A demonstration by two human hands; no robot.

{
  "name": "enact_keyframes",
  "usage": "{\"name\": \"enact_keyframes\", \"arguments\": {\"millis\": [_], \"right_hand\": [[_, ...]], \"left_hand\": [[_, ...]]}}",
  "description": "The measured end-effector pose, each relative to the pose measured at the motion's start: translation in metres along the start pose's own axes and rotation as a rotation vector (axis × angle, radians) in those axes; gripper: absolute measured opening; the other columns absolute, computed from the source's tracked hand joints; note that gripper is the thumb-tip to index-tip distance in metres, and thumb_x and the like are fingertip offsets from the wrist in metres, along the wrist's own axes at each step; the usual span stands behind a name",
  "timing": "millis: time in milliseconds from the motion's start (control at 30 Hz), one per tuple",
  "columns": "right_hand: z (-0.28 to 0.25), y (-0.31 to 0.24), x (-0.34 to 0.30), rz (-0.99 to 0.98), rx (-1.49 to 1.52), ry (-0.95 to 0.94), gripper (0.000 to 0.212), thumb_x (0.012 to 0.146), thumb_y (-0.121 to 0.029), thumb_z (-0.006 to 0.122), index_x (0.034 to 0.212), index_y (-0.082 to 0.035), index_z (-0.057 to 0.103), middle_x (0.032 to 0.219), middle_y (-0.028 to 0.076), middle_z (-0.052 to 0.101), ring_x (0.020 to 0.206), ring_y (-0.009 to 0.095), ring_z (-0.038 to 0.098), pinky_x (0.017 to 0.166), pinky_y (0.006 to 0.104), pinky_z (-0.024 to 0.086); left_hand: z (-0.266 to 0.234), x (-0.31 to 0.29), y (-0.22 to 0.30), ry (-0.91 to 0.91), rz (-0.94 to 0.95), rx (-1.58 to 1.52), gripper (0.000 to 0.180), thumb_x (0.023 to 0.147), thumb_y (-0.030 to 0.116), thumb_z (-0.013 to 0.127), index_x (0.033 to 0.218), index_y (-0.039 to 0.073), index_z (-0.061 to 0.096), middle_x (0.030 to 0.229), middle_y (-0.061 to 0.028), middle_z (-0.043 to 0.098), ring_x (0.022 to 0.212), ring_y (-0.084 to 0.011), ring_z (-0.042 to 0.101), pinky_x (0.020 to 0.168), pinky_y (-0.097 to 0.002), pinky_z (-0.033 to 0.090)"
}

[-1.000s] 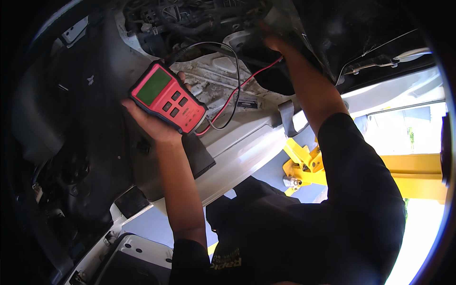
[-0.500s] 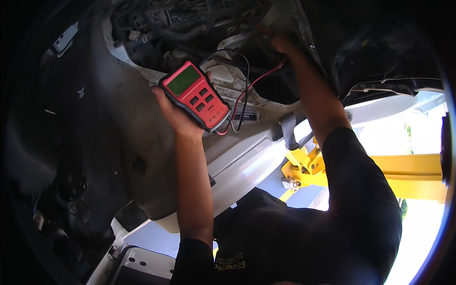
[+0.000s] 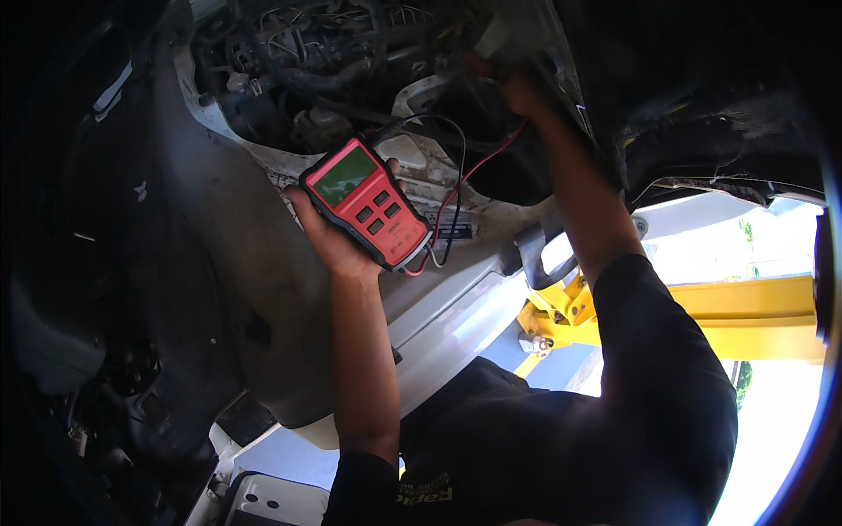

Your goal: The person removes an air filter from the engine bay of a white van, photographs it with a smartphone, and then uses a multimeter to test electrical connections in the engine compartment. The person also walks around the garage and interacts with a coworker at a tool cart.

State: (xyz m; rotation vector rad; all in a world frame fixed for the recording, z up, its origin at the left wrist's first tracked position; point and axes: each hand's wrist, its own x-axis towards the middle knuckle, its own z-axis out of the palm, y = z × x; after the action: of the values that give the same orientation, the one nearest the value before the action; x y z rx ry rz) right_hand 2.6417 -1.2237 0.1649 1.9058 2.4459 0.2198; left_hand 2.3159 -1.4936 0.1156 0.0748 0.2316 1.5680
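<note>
My left hand (image 3: 331, 238) holds a red handheld battery tester (image 3: 373, 207) with black edges, its thumb along the left side and fingertips showing at the right. The tester has a green screen (image 3: 346, 175) and several dark buttons. From its lower end a red lead (image 3: 487, 156) and a black lead (image 3: 464, 162) run out. The black lead curves back to a dark clamp (image 3: 389, 131) behind the tester; what the clamp grips is hidden. Inside the dim engine bay, my right hand (image 3: 523, 91) is closed around a red clamp (image 3: 479, 65). Its fingertips are in shadow.
Hoses and wiring fill the engine bay (image 3: 307, 74) beyond the tester. A light-coloured body panel (image 3: 456, 307) crosses below it. A black strap (image 3: 533, 256) hangs beside my right forearm. A yellow lift arm (image 3: 745, 302) stands at the right, and dark trim lies at the left.
The tester has shifted slightly down in the picture, and a pale reflection now shows on its screen. The whole view has moved a little. My right hand stays by the red clamp.
</note>
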Motion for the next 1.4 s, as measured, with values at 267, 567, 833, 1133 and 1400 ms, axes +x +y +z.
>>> {"name": "enact_keyframes", "arguments": {"millis": [267, 567, 833, 1133, 1400], "right_hand": [[0.033, -0.007, 0.004, 0.12, 0.251, 0.171, 0.038, 0.096, -0.016, 0.055, 0.132, -0.015, 0.069, 0.12, 0.024, 0.071, 0.112, 0.04, 0.07, 0.095, 0.0497, 0.055], [-0.037, -0.064, -0.043, 0.12, 0.329, 0.07, 0.049, 0.098, -0.014, 0.057, 0.146, -0.027, 0.059, 0.137, 0.016, 0.066, 0.121, 0.031, 0.067, 0.099, 0.0418, 0.052], [-0.124, -0.132, -0.24, -0.176, 0.982, -0.043, 0.038, 0.099, -0.015, 0.065, 0.134, -0.001, 0.062, 0.12, 0.021, 0.071, 0.109, 0.035, 0.071, 0.094, 0.0415, 0.054], [-0.112, -0.141, -0.301, 0.09, 0.984, 0.118, 0.037, 0.094, -0.01, 0.063, 0.129, 0.005, 0.061, 0.107, 0.024, 0.072, 0.104, 0.037, 0.072, 0.09, 0.0429, 0.054], [-0.054, -0.148, -0.287, 0.383, 1.378, 0.243, 0.041, 0.098, -0.012, 0.059, 0.137, 0.002, 0.058, 0.126, 0.02, 0.062, 0.112, 0.034, 0.065, 0.098, 0.0405, 0.05]], "left_hand": [[-0.005, 0.0, -0.012, -0.142, -0.069, 0.05, 0.108, 0.088, 0.088, 0.043, 0.149, -0.001, 0.048, 0.13, -0.0215, 0.065, 0.111, -0.039, 0.069, 0.088, -0.05, 0.06], [0.004, 0.0, -0.015, -0.497, -0.243, 0.066, 0.119, 0.08, 0.086, 0.061, 0.15, -0.008, 0.041, 0.158, -0.0235, 0.039, 0.113, -0.0384, 0.068, 0.091, -0.0459, 0.059], [0.023, -0.019, -0.006, -0.473, -0.266, 0.275, 0.12, 0.079, 0.083, 0.066, 0.151, -0.009, 0.04, 0.153, -0.0215, 0.047, 0.112, -0.034, 0.069, 0.094, -0.0418, 0.058], [0.082, -0.035, -0.016, -0.543, -0.377, 1.043, 0.098, 0.08, 0.073, 0.074, 0.143, 0.001, 0.056, 0.127, -0.0119, 0.068, 0.108, -0.0212, 0.067, 0.09, -0.0357, 0.057], [0.096, -0.03, -0.033, -0.365, -0.582, 0.977, 0.083, 0.089, 0.07, 0.067, 0.135, 0.002, 0.061, 0.116, -0.0109, 0.071, 0.099, -0.022, 0.07, 0.086, -0.0366, 0.058]]}}
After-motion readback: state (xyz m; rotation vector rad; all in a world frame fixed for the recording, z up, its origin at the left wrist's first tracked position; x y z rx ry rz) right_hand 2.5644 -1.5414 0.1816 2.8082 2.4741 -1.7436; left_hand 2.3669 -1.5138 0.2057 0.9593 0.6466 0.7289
